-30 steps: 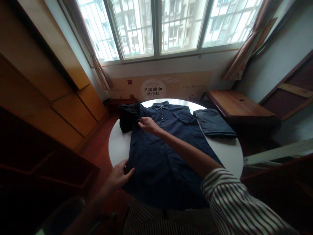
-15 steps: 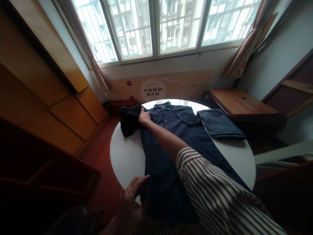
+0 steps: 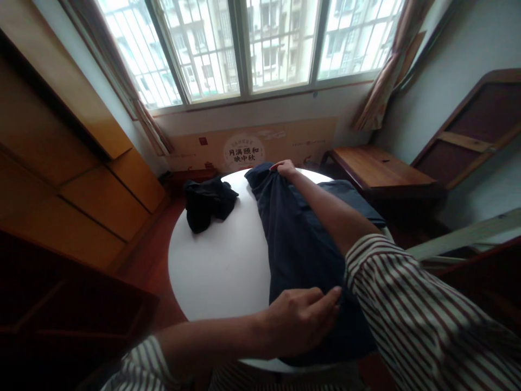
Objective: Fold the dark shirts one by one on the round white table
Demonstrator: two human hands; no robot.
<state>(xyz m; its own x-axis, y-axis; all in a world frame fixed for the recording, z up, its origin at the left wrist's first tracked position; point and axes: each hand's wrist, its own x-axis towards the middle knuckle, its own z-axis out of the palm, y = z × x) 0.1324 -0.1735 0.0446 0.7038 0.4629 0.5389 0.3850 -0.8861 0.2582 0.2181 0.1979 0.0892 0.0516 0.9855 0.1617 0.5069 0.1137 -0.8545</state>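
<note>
A dark navy shirt lies on a round white table, with its left part folded over toward the right. At the shirt's far end, my right hand is closed on the fabric near the shoulder. My left hand grips the shirt's near part, its fingers pinched on the cloth. The collar and buttons are hidden under the fold. To the left sits a crumpled black garment, apart from both hands. A folded dark garment lies at the right, partly behind my right forearm.
Beyond the table, at the right, stands a low wooden table. Orange-brown cabinets line the left side. A barred window and a printed banner are at the back. A dark wooden piece of furniture stands at the near left.
Both hands have moved right, carrying the shirt's left edge across its body. The shirt, spread out before, is now folded over, and more white tabletop shows at the left.
</note>
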